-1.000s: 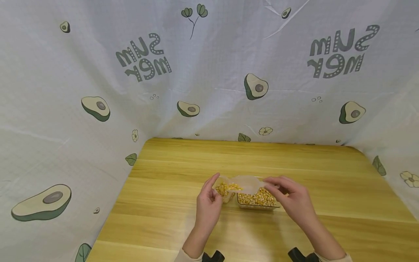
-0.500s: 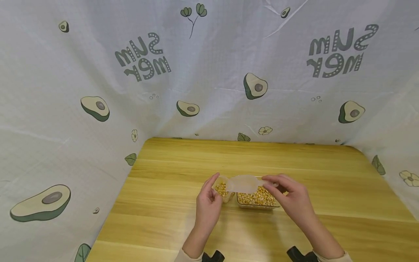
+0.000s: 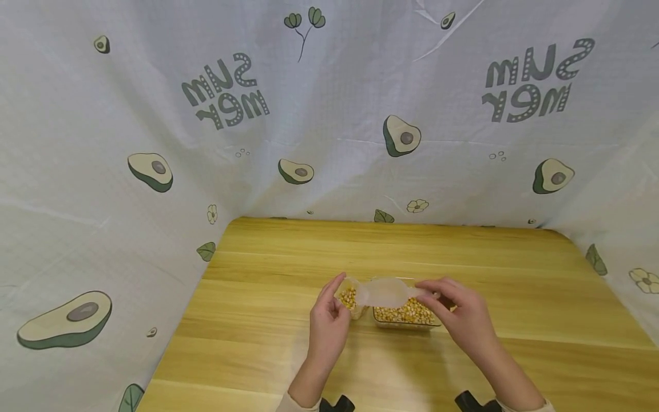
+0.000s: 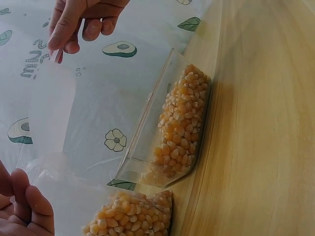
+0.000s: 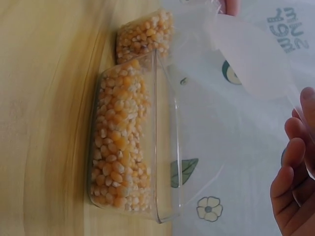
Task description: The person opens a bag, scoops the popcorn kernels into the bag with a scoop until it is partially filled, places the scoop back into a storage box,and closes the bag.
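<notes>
Now both hands are holding a clear plastic bag (image 3: 383, 292) of corn kernels just above the clear box (image 3: 407, 316) of corn on the wooden table (image 3: 463, 263). Left hand (image 3: 328, 320) is pinching one end, right hand (image 3: 458, 312) is pinching the other.

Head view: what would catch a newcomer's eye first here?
Likely the yellow corn kernels: a clear tray of them sits mid-table, and beside it a clear bag holds more. The left hand holds the bag while the right hand pinches a translucent scoop over its mouth. Behind hangs an avocado-print cloth.
</notes>
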Tool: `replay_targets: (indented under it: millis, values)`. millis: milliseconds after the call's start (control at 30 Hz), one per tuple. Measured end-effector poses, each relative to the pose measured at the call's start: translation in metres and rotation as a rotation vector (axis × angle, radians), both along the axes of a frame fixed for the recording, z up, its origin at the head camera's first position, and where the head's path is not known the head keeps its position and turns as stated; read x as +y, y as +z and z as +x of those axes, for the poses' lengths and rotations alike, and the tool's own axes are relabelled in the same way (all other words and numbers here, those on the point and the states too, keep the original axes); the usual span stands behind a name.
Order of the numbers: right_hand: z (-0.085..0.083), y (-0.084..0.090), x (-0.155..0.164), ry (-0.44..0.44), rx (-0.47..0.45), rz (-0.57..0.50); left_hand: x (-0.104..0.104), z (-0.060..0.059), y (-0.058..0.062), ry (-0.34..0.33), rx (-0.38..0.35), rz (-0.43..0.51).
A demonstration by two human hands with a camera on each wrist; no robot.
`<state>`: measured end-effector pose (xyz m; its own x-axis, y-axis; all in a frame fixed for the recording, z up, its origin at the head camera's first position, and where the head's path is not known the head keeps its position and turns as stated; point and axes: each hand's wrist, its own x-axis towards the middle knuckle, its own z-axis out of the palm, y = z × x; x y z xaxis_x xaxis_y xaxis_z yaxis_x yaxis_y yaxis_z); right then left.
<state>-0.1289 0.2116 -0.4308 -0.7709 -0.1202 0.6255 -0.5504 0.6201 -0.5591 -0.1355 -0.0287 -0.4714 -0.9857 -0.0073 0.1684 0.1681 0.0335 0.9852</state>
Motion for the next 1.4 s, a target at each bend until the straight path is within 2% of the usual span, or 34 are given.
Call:
replay_targets:
  millis: [400,667,867,1133,1400]
  values:
    - [0.003,-0.005,0.004,-0.048,0.025,0.037,0.001,0.001,0.001,0.0,0.012,-0.012]
    - [0.005,-0.012,0.007,-0.074,0.009,0.044,0.002,0.0,0.0,0.011,0.002,0.006]
    - [0.008,-0.015,0.013,-0.121,-0.023,0.014,0.002,-0.001,0.0,0.01,-0.007,0.016]
    - [0.013,-0.018,0.021,-0.166,-0.126,-0.071,0.001,-0.001,0.0,0.002,-0.008,0.015]
    - [0.016,-0.027,0.031,-0.199,-0.148,-0.089,0.001,-0.001,0.0,0.007,-0.016,0.011]
